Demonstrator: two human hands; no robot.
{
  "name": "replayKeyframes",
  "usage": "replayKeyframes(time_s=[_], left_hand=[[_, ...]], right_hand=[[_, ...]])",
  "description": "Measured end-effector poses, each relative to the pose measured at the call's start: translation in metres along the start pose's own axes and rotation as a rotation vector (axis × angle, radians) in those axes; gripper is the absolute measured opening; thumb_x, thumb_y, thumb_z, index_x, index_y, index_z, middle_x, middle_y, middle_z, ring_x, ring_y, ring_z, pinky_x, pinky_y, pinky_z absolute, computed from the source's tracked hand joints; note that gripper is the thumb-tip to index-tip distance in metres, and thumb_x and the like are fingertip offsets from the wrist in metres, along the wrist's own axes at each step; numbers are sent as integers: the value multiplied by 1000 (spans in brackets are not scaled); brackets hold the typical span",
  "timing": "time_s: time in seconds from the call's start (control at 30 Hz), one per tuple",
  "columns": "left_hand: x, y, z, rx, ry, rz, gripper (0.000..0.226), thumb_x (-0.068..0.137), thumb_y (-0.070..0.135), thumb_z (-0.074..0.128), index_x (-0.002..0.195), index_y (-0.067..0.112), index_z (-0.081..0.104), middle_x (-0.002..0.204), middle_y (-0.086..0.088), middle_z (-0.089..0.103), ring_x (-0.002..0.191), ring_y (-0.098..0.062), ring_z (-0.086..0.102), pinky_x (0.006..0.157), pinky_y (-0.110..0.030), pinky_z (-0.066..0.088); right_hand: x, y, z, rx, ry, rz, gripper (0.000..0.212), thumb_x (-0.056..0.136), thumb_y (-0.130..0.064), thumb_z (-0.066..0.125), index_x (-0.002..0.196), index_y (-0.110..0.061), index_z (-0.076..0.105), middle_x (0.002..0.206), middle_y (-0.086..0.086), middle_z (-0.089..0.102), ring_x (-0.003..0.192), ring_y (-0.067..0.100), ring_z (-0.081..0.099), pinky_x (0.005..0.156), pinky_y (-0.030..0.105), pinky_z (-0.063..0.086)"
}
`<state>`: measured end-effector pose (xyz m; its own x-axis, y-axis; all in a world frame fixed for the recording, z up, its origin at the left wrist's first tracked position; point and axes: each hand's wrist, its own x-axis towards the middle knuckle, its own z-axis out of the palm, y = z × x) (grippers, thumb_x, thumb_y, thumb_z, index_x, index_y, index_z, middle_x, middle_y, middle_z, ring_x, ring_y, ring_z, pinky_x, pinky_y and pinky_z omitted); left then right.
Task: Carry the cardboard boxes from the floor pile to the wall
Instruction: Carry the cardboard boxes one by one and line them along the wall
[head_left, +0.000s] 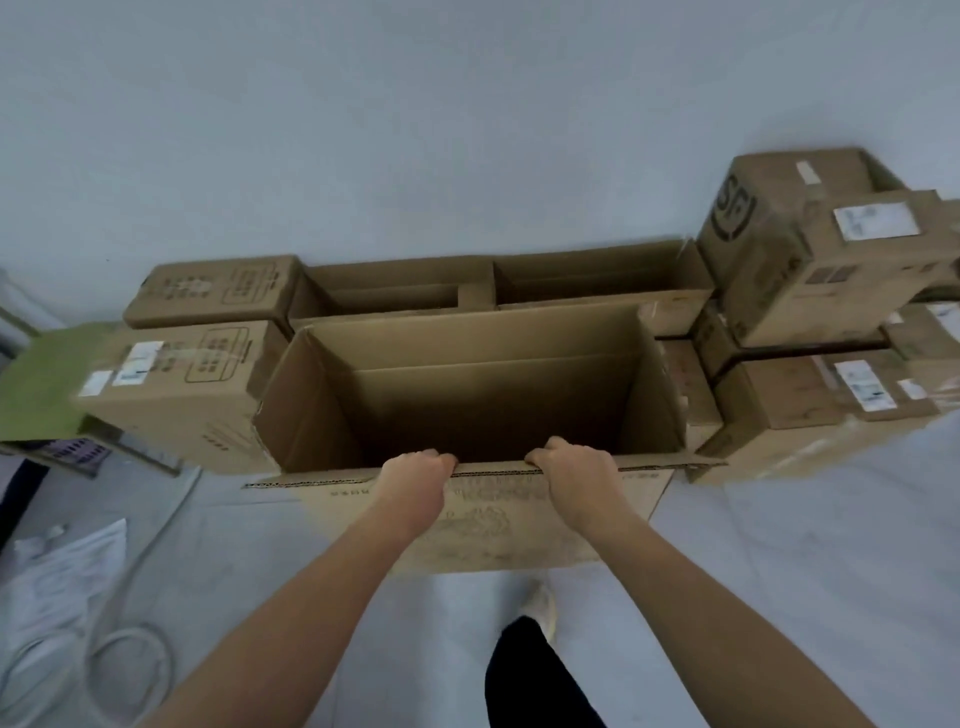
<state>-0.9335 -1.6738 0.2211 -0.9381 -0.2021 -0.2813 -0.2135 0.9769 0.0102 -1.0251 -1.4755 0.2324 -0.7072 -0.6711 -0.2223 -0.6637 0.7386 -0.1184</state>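
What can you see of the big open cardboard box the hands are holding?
The large brown corrugated cardboard box stands upright, top open, side and far flaps raised, inside bare and shadowed. Faint print marks its near outer face. The left hand and right hand each have a grip on its near top edge, fingers curled inward. Other cardboard boxes flank it by the pale wall. Whether it rests on the floor is unclear.

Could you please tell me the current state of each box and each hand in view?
large box: flaps open, nothing visible inside.
left hand: grips the large box's near rim.
right hand: grips the same rim.
rear box: open, by the wall.
left boxes: closed.
SF box: closed, stacked on other boxes.
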Motion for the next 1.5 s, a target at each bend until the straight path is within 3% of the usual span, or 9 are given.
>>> replayKeyframes(time_s=[0.13,0.23,0.37,0.73,0.9,1.03,1.2,1.4,1.5], left_hand=[[82,-27,24,-51,-66,-6,48,95,2,47,138,22,50,121,0,62,107,-21,62,84,-34,52],[122,-44,46,-58,-131,-2,51,95,-1,46,142,19,46,132,-2,58,116,-22,58,93,-35,51],[185,-82,97,-63,-184,30,55,95,-5,45,145,16,41,142,-4,51,126,-22,51,101,-34,48],[298,-193,204,-24,-211,77,51,94,1,48,144,13,42,143,-9,50,129,-26,50,104,-38,47],[312,-253,246,-13,-218,-8,55,93,-1,52,145,12,41,143,-11,50,123,-29,54,96,-41,50],[316,-269,266,-45,-266,-54,53,92,-4,53,142,10,44,137,-13,54,119,-31,55,96,-42,52],[324,-279,271,-84,-252,-74,48,93,0,54,139,12,48,132,-12,55,118,-30,53,94,-45,52],[321,-279,222,-354,-315,-74,51,101,46,46,143,18,46,140,-4,52,126,-23,50,102,-40,47],[331,-270,148,-498,-97,-45,36,104,38,40,121,14,61,108,-4,66,97,-18,63,84,-33,51]], right_hand=[[92,23,32,15,-72,-23,51,96,-8,59,141,-28,50,119,-1,57,95,18,63,72,29,52],[138,28,62,26,-149,-31,58,94,-2,59,145,-26,46,128,2,54,107,21,59,87,33,54],[210,30,116,13,-211,-47,62,91,-3,65,146,-24,45,133,5,53,119,24,56,109,42,44],[353,-12,232,66,-291,-19,72,84,-7,73,146,-22,38,139,11,45,127,30,48,108,46,44],[400,-55,267,-3,-257,-78,61,86,-5,69,140,-16,44,140,14,45,131,33,45,113,50,38],[420,-67,277,-64,-332,-50,64,86,-5,69,143,-14,42,139,18,46,135,36,42,121,55,24],[432,-69,283,-12,-306,38,71,89,-8,65,152,-17,34,141,17,47,135,34,43,122,51,24],[419,-57,229,215,-305,194,68,95,-26,60,155,-22,28,146,8,46,132,27,46,112,43,38],[412,-47,154,319,-174,226,57,100,-25,50,154,-23,31,150,4,43,130,22,47,104,38,44]])
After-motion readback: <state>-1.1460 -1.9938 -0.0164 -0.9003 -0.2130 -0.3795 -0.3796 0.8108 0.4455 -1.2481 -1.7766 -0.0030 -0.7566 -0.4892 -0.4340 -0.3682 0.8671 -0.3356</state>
